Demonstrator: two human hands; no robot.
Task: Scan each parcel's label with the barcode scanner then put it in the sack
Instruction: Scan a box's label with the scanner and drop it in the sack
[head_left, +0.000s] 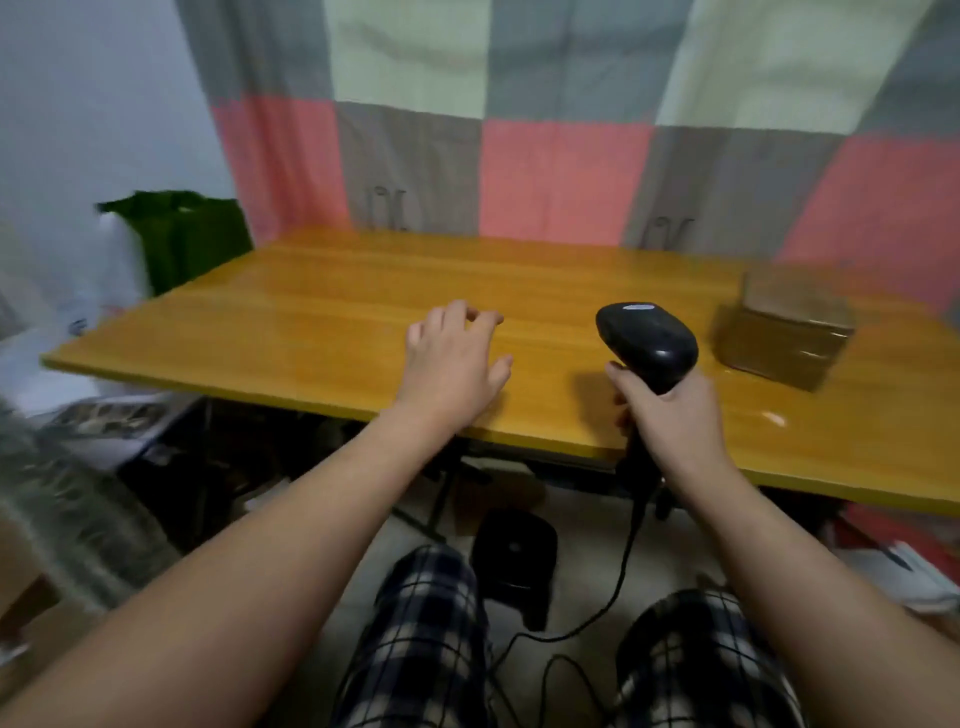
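Over the table, left hand hovers palm-down, fingers loose, holding nothing. Right hand grips barcode scanner upright. Parcel lies far right.

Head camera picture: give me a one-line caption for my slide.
Right hand grips the barcode scanner, left hand hangs open over the table, one brown parcel sits at right.

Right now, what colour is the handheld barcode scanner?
Black. The barcode scanner shows best in the head view, gripped by the right hand.
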